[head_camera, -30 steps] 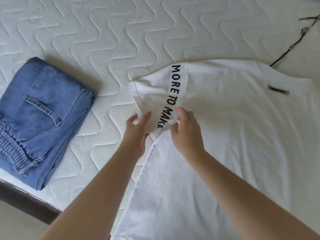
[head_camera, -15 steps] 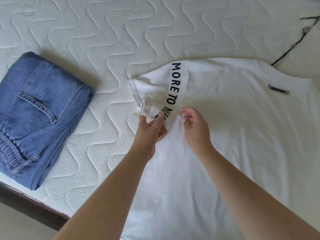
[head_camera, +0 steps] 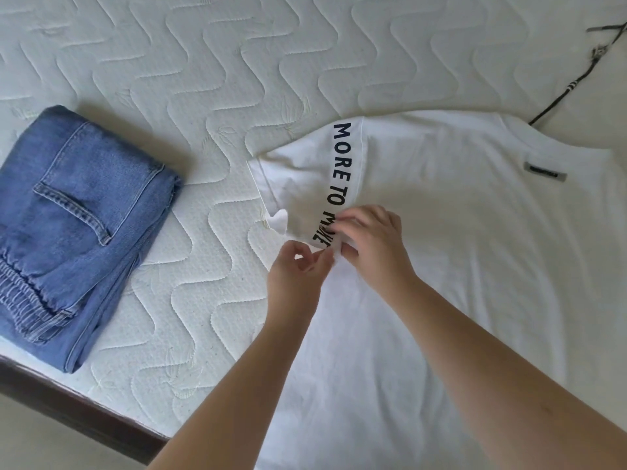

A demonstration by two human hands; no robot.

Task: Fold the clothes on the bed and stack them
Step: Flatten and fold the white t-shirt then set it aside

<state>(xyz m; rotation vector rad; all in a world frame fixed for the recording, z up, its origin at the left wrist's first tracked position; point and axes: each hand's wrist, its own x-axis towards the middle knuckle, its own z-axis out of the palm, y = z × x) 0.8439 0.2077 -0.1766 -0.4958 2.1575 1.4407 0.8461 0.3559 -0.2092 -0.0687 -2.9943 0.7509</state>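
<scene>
White T-shirt (head_camera: 458, 266) flat on mattress (head_camera: 203, 79), left hand (head_camera: 298, 276) and right hand (head_camera: 373, 245) both pinching its sleeve hem.

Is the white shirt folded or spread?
Spread. The shirt lies flat on the mattress, only its sleeve pinched by both hands; the jeans are folded.

Quilted white mattress (head_camera: 210, 56) on a dark bed frame (head_camera: 84, 415), folded blue jeans (head_camera: 78, 232) at its left, white T-shirt (head_camera: 458, 266) spread at right, thin dark cord (head_camera: 573, 83) near the far corner
</scene>
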